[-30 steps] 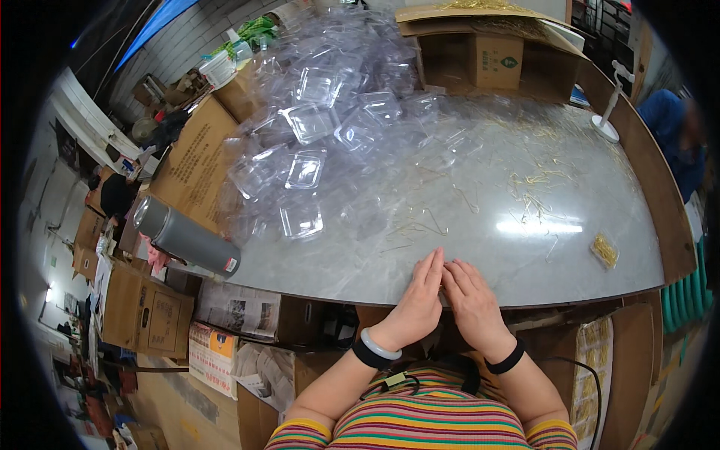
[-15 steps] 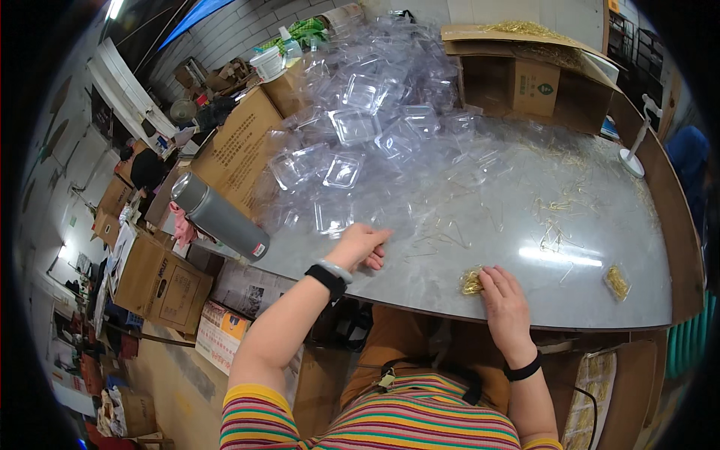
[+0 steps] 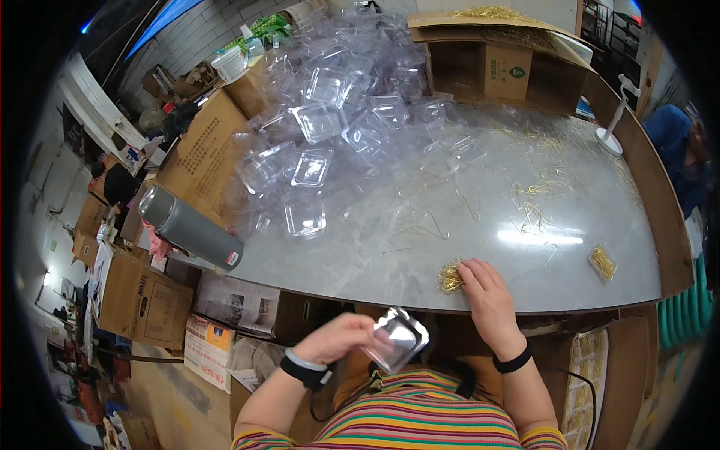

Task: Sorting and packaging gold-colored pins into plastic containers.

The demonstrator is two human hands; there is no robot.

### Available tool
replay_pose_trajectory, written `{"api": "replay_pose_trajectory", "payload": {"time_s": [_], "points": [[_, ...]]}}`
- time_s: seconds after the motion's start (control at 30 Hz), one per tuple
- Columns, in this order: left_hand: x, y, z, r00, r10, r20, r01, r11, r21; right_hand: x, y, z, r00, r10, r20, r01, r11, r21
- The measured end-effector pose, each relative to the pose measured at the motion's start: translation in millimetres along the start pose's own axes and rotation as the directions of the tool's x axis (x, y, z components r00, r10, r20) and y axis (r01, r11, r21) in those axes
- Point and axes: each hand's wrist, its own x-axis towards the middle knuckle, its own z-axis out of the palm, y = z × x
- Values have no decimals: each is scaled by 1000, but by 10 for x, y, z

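Below the table's front edge, my left hand (image 3: 346,336) pinches a clear plastic blister shell (image 3: 401,341) by its left side, tilted and catching the light. My right hand (image 3: 491,304) rests at the front edge, its fingers together and curled against a small bunch of gold wire hooks (image 3: 450,277). Its palm hides part of the bunch. A filled clear pack of gold hooks (image 3: 602,262) lies farther right. Loose gold hooks (image 3: 534,214) are scattered beyond my right hand.
A large heap of clear plastic shells (image 3: 322,124) covers the left and back of the grey table (image 3: 352,259). A grey flask (image 3: 191,229) stands at the left edge. An open cardboard box (image 3: 457,75) sits at the back, and a white stand (image 3: 611,139) at the right.
My left hand has come back from the table beside the heap to below the front edge, now with a clear shell in it. My right hand stays at the bunch of hooks.
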Motion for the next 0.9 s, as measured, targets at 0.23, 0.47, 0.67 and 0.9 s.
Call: {"api": "replay_pose_trajectory", "payload": {"time_s": [0.23, 0.47, 0.67, 0.9], "points": [[661, -425, 63, 1000, -1, 24, 5, 986, -165, 70, -129, 56, 998, -41, 56, 40, 999, 9], [679, -526, 7, 990, 102, 102, -62, 939, -338, -108, -311, 9, 937, -283, 205, 233, 943, 237], [414, -437, 68, 980, 57, 189, -12, 972, -234, -445, -417, 48, 899, -335, 281, 170, 860, 482], [312, 212, 204, 971, 184, 153, -185, 983, -13, -216, -535, -104, 978, -202, 43, 167, 894, 415]]}}
